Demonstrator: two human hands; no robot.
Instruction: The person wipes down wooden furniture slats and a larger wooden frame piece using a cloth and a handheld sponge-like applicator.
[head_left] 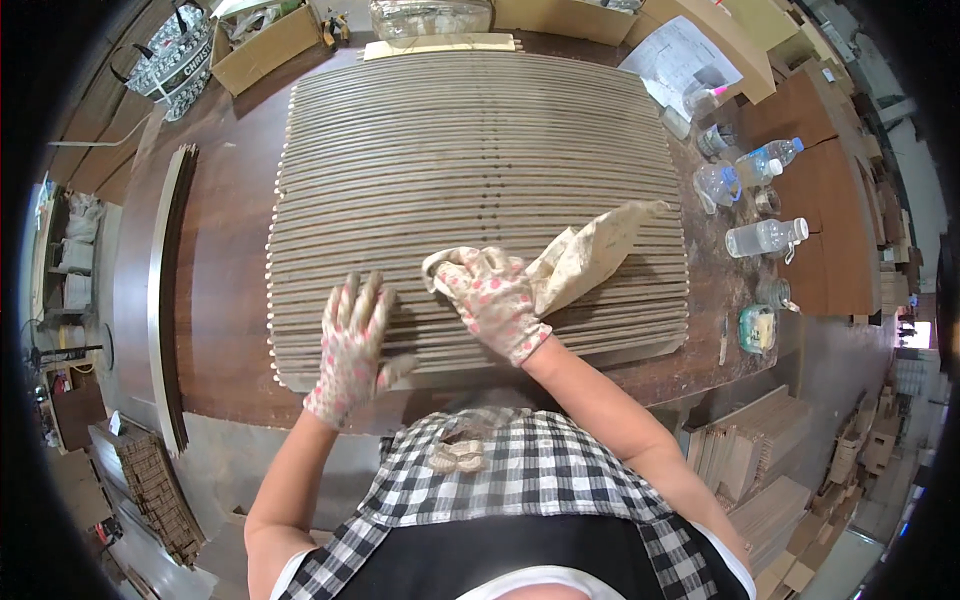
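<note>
The right hand (492,300) is closed on a cream, stained cloth (590,262), which is bunched under the fingers and trailed out to the right in a loose, pointed fold. The left hand (352,340) is held open, its fingers a little parted and the thumb turned inward; nothing is gripped by it, and its fingers are placed over the near left part of the long brown strips (480,150), though how firmly they are pressed cannot be told. Both hands are covered by soiled, pink-dotted gloves (338,378). The strips are laid side by side across the middle of the dark brown table (228,300), and the cloth is spread over their near right part. A separate narrow bundle of strips (170,300) is set near the table's left edge. Beyond the far edge of the strips, a pale board (440,46) and a clear-wrapped pack (430,18) are placed, with an open cardboard box (268,48) to their left. At the right, a printed sheet (682,62), a clear bottle (764,238) and a green-and-clear jar (757,330) are kept. Below table level, brown boards (750,440) are stacked at the right
</note>
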